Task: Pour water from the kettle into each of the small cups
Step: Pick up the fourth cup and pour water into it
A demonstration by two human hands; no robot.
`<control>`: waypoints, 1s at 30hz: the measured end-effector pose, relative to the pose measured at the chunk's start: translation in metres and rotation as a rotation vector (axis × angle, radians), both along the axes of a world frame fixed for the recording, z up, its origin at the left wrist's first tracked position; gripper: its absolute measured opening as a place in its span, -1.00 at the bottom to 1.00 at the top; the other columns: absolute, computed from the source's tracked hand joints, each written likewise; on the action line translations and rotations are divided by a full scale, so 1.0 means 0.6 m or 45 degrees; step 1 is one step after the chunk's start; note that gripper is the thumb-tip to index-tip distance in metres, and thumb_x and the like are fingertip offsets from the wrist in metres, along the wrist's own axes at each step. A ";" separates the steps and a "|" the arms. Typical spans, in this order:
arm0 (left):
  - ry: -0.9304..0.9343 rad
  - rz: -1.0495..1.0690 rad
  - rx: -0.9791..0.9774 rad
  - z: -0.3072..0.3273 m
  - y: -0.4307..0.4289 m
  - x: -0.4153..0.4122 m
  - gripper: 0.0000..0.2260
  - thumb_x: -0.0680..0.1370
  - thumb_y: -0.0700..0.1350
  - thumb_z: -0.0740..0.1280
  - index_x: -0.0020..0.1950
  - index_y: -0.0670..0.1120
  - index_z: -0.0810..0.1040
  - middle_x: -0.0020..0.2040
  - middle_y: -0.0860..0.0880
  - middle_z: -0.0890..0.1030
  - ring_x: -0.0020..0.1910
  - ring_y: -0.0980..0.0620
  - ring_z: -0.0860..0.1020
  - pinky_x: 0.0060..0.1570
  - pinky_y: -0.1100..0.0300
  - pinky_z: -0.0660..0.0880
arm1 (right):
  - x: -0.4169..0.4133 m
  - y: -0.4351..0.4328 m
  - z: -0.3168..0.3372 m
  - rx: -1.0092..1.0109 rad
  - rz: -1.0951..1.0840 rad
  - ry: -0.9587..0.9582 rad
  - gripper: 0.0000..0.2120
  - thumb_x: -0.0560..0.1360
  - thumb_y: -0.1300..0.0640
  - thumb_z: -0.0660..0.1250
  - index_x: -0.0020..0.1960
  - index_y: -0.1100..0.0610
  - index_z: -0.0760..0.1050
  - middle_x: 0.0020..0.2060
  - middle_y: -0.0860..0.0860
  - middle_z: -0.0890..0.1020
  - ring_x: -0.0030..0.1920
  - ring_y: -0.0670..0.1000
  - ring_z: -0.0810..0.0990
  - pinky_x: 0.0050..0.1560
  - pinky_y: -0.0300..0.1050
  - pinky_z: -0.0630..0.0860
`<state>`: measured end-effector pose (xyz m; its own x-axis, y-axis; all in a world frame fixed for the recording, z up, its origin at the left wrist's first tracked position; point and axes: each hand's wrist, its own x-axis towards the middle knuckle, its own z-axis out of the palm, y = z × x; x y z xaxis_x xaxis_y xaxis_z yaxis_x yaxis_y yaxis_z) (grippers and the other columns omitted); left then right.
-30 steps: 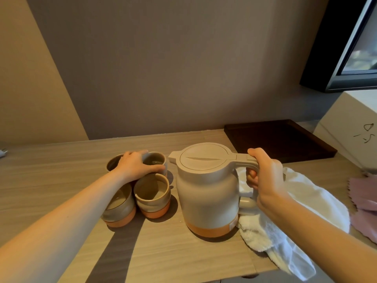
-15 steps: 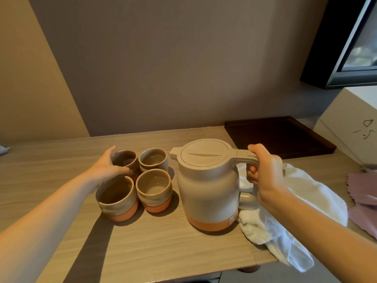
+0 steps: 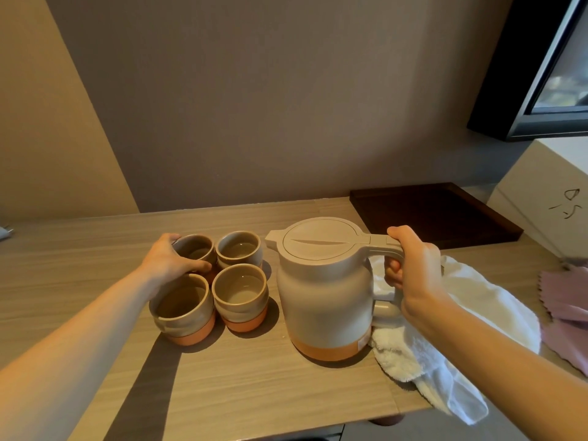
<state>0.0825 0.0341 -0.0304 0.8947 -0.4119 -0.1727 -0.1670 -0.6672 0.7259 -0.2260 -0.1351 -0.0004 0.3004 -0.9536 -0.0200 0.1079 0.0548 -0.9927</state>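
Observation:
A beige kettle with an orange base and closed lid stands upright on the wooden table. My right hand is closed around its handle. Left of the spout, several small beige cups with orange bases stand in a tight square: back-left cup, back-right cup, front-left cup, front-right cup. My left hand wraps the left side of the back-left cup, thumb against its front. The two right cups seem to hold some water.
A white towel lies under and behind my right arm by the kettle. A dark wooden tray sits at the back right, a white box beyond it. Pink cloth lies at the right edge. A wall rises close behind.
My left hand moved off the top of the back-right cup and leftward, settling around the back-left cup. The kettle and my right hand stayed put.

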 end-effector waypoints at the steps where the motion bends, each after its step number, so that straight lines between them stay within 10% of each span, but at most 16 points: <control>1: 0.000 0.010 -0.002 -0.001 0.001 0.000 -0.18 0.34 -0.12 0.60 0.49 -0.06 0.25 0.39 -0.22 0.42 0.33 -0.24 0.43 0.18 -0.11 0.47 | 0.000 -0.001 0.000 -0.005 0.000 0.000 -0.68 0.52 0.07 0.26 -0.34 0.23 0.42 -0.50 0.09 0.34 -0.47 -0.02 0.28 -0.41 -0.16 0.27; 30: -0.146 0.014 -0.654 0.110 0.121 -0.050 -0.20 0.24 0.07 0.64 0.39 0.05 0.34 0.32 -0.07 0.39 0.28 -0.06 0.40 0.13 0.03 0.45 | -0.008 0.081 0.110 -0.089 0.052 -0.108 -0.73 0.45 0.06 0.32 -0.38 0.15 0.45 -0.60 -0.05 0.40 -0.58 -0.13 0.29 -0.51 -0.27 0.25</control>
<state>0.0526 0.1069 0.0358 0.9007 -0.4084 0.1484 -0.2596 -0.2319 0.9375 -0.2309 -0.0864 0.0653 0.3372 -0.9386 0.0737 0.1909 -0.0084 -0.9816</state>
